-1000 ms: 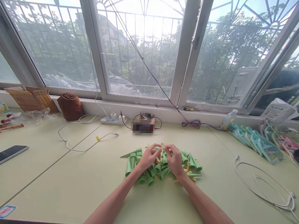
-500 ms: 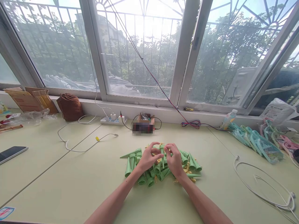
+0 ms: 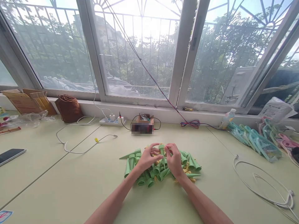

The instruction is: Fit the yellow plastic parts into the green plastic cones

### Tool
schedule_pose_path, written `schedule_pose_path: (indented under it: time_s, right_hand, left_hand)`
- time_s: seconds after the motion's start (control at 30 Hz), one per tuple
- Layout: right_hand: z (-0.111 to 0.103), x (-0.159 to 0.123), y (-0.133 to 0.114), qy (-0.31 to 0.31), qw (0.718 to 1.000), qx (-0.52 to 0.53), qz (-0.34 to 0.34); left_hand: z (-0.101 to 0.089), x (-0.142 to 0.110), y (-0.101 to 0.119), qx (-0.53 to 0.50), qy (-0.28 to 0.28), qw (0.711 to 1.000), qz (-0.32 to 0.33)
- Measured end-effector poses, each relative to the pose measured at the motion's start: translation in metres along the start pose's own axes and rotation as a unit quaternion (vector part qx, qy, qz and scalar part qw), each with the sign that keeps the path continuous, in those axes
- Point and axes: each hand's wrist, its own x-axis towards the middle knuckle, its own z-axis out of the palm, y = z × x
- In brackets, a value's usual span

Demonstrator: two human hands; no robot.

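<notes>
Over a pile of green plastic cone-shaped watering spikes (image 3: 141, 181), one green watering spike (image 3: 161, 148) is held upright, its wide collar up and its point down. My left hand (image 3: 149, 158) grips it from the left between curled fingers and thumb. Close against its right side, my right hand (image 3: 173, 159) is closed in a pinch; what lies between its fingertips is too small to make out. Small yellow pieces (image 3: 187, 169) lie among the spikes, several near my right wrist. Both hands cover the middle of the pile.
A power strip (image 3: 102, 122), a small box (image 3: 149, 119) and a brown drawstring bag (image 3: 68, 109) stand along the windowsill. A phone (image 3: 11, 155) lies left, a white cable (image 3: 263, 199) right. Beyond are a bottle (image 3: 227, 119) and bagged teal plastic items (image 3: 257, 140).
The yellow bit seen at the top of the held spike is out of sight now, and its green collar shows. Both hands stay nearly in place. The view has shifted slightly.
</notes>
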Motion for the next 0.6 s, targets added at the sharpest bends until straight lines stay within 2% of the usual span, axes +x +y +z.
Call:
schedule_pose_path:
  time_s: [0.33, 0.6]
  right_hand:
    - [0.0007, -0.0023, 0.0004, -0.002, 1.000, 0.012, 0.000]
    - [0.0005, -0.0009, -0.0023, -0.007, 1.000, -0.012, -0.004]
  left_hand:
    - [0.0002, 0.0033, -0.0053, -0.045, -0.008, 0.998, -0.036]
    - [0.0011, 0.0006, -0.0031, 0.011, 0.007, 1.000, 0.020]
